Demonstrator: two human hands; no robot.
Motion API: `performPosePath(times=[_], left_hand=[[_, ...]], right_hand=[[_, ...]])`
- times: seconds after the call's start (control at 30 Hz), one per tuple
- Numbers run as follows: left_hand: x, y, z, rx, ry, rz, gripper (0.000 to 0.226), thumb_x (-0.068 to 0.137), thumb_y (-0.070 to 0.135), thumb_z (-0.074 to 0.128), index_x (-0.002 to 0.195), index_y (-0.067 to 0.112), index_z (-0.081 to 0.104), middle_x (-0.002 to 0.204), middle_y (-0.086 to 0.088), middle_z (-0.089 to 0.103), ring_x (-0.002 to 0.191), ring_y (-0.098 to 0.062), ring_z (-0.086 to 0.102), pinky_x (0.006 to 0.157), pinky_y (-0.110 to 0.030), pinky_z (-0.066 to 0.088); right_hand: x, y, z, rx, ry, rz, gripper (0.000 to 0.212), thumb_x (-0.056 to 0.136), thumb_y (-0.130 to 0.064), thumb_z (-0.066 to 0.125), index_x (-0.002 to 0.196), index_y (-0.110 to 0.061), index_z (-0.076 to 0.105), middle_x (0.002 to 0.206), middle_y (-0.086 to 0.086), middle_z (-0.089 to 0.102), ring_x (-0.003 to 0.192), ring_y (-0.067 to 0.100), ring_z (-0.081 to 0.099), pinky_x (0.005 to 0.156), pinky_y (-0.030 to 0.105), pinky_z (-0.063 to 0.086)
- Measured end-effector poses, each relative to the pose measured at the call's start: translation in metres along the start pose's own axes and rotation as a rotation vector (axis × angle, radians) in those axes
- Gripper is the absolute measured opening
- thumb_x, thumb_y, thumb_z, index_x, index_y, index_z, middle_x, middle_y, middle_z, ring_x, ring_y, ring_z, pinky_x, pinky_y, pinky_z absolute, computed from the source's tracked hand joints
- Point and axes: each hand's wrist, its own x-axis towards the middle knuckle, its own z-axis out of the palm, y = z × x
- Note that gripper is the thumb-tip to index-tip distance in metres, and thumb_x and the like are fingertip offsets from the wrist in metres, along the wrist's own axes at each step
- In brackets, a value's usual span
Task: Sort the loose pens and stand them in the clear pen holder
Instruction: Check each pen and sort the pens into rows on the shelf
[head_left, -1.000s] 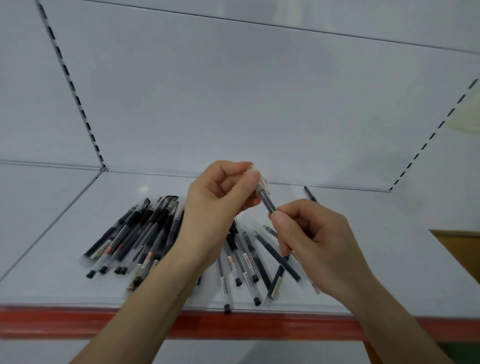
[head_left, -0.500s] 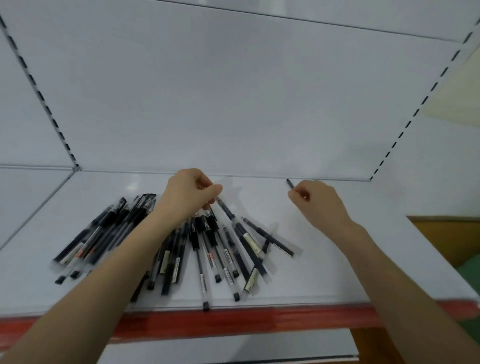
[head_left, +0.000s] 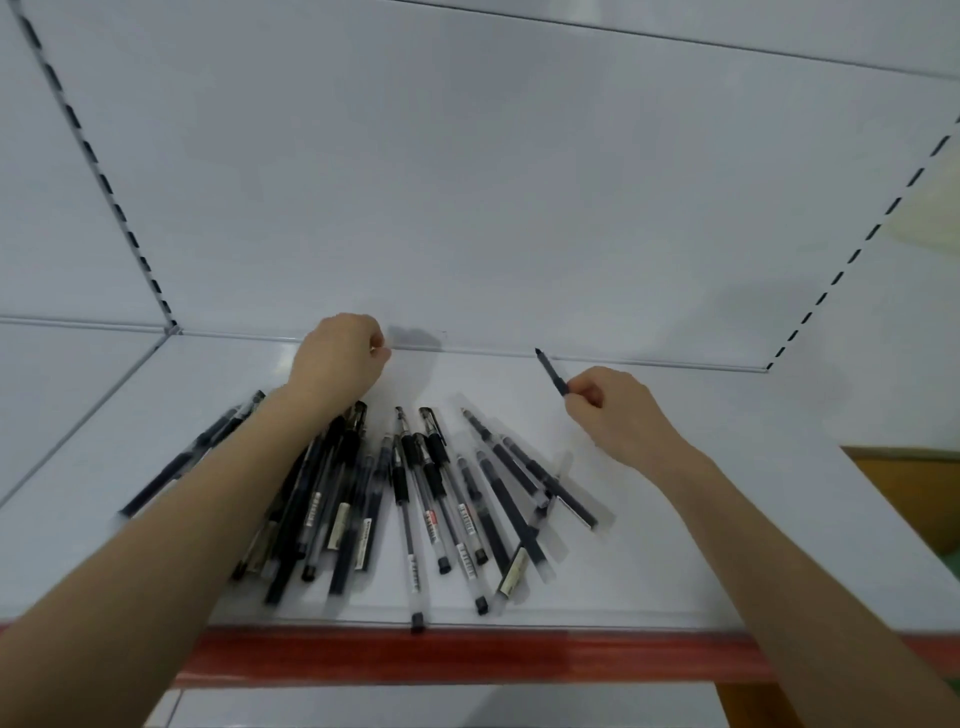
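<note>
The right hand (head_left: 618, 415) is pinching a dark pen (head_left: 551, 371) in its fingers, tip pointing toward the back wall (head_left: 519, 208). The left hand (head_left: 340, 358) is curling its fingers tight; whether they are gripping anything, I cannot tell. The loose pens (head_left: 431, 499) are lying fanned on the shelf (head_left: 675, 545), nearer the person than both sets of fingers

One view only, worn on the person's head. Faces forward and a little downward into a white shelf (head_left: 675, 519), close in. Wide lens bows the back panel (head_left: 467, 182); forearms (head_left: 218, 519) enter from the bottom corners.
</note>
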Motion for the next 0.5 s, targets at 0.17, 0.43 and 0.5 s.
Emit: performPosePath(times=[0.17, 0.43, 0.5], left_hand=[[0.028, -0.012, 0.013, 0.174, -0.107, 0.097, 0.035, 0.092, 0.012, 0.047, 0.125, 0.003, 0.052, 0.124, -0.020, 0.052, 0.114, -0.036, 0.049, 0.091, -0.038, 0.040], [0.044, -0.019, 0.020, 0.209, -0.131, 0.152, 0.026, 0.086, 0.007, 0.053, 0.110, 0.001, 0.060, 0.119, -0.017, 0.055, 0.111, -0.034, 0.050, 0.088, -0.035, 0.040], [0.045, -0.019, 0.020, 0.200, -0.126, 0.145, 0.022, 0.086, 0.006, 0.051, 0.105, 0.001, 0.062, 0.117, -0.017, 0.056, 0.109, -0.034, 0.051, 0.087, -0.035, 0.040]], right_hand=[[-0.011, -0.011, -0.007, 0.128, 0.009, -0.033, 0.008, 0.088, -0.015, 0.052, 0.092, -0.014, 0.059, 0.066, -0.009, 0.051, 0.060, 0.005, 0.047, 0.057, 0.019, 0.036], [-0.023, -0.011, -0.011, 0.204, 0.000, 0.003, 0.007, 0.087, -0.015, 0.055, 0.091, -0.015, 0.060, 0.066, -0.008, 0.052, 0.058, 0.006, 0.046, 0.052, 0.018, 0.033], [-0.024, -0.012, -0.010, 0.212, -0.005, -0.002, 0.005, 0.087, -0.015, 0.055, 0.090, -0.016, 0.059, 0.066, -0.009, 0.052, 0.059, 0.005, 0.047, 0.054, 0.017, 0.034]])
